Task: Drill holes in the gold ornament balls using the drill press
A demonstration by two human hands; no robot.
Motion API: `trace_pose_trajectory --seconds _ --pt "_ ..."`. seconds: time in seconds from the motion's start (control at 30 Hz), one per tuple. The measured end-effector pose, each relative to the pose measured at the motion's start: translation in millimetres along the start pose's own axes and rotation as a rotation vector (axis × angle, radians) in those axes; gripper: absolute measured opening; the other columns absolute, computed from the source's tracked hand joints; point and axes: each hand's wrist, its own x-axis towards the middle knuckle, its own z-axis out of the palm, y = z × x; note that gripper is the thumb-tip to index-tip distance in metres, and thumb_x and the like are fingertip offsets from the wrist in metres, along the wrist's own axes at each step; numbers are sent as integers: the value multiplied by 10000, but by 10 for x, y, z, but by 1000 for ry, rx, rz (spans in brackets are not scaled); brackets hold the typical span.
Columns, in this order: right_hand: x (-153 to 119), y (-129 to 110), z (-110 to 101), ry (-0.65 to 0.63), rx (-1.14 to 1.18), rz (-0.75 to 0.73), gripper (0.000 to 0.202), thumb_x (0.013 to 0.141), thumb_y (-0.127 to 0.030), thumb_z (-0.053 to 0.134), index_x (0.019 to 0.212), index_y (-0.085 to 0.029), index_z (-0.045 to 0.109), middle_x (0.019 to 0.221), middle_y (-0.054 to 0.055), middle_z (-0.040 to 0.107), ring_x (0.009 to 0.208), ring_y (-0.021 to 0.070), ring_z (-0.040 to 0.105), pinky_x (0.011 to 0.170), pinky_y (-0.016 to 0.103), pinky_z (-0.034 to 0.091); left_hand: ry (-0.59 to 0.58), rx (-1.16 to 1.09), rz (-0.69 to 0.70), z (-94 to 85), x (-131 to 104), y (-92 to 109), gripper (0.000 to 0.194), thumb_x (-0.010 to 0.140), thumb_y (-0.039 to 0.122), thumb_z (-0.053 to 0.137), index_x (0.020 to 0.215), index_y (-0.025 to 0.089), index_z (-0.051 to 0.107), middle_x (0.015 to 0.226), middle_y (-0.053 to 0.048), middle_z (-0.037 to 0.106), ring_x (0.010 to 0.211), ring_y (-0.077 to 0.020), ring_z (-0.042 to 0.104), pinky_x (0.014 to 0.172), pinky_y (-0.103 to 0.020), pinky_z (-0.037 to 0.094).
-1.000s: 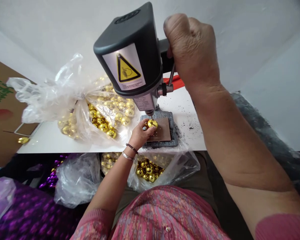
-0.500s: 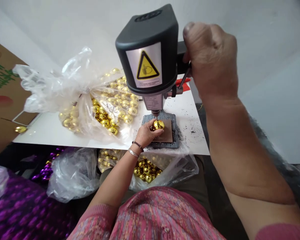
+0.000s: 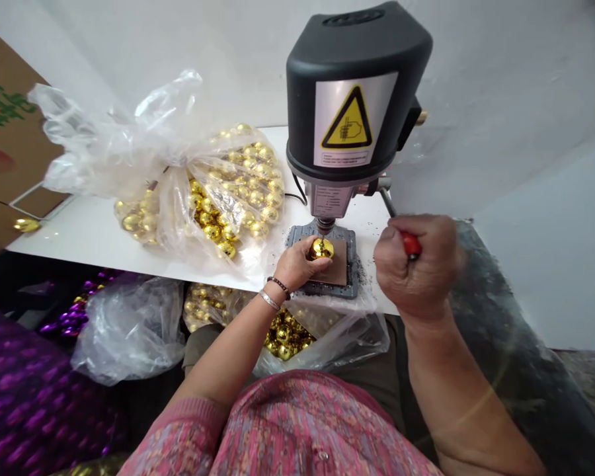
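A shiny gold ball (image 3: 322, 249) sits on a brown board (image 3: 338, 269) over the grey base (image 3: 353, 289) of a drill press (image 3: 359, 59). My left hand (image 3: 297, 266) pinches the ball from its left side, thumb in front and fingers behind. The thin drill bit comes down to the top of the ball. At the right, my right hand (image 3: 416, 264) is wrapped round the press lever, whose red knob (image 3: 411, 245) shows between the fingers.
On the white table (image 3: 178, 263) stands a knotted clear bag (image 3: 250, 178) of gold balls. Another gold ball (image 3: 26, 225) lies near a cardboard box (image 3: 10, 145). An open bag (image 3: 347, 347) of gold balls is below the table edge, purple ones (image 3: 39, 403) at left. Dark specks surround the base.
My right hand has come down from beside the press head with the lever, and its red knob now shows. The drill bit is lower, at the ball. My left hand still holds the ball.
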Motion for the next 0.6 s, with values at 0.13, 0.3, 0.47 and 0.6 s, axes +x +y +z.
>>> trace_pose_trajectory --seconds 0.13,0.3,0.47,0.6 --pt "-96 85 137 188 -46 -135 94 860 -195 476 920 -241 532 793 -14 585 716 90 558 692 255 475 2 -25 0 4 -7 5 453 746 326 758 1180 219 684 1012 -26 707 892 -180 627 785 -251 468" --pt "-122 171 258 280 39 -251 160 834 -145 482 972 -214 526 821 6 589 759 103 587 704 264 498 -6 -9 7 21 -9 -17 402 763 344 734 1141 217 689 959 -14 703 843 -170 620 769 -257 467" --pt "-163 279 354 302 86 -332 204 830 -116 473 1017 -190 503 832 18 577 798 115 606 739 291 517 -5 4 6 35 -13 -45 474 766 345 725 1215 212 648 1059 -26 709 938 -183 634 826 -265 471" --pt "-235 393 495 308 119 -368 204 844 -138 465 1040 -193 475 857 15 552 809 114 613 715 292 515 -4 -6 10 49 -14 -56 467 766 357 717 1203 210 647 1074 -33 708 950 -191 639 844 -278 471"
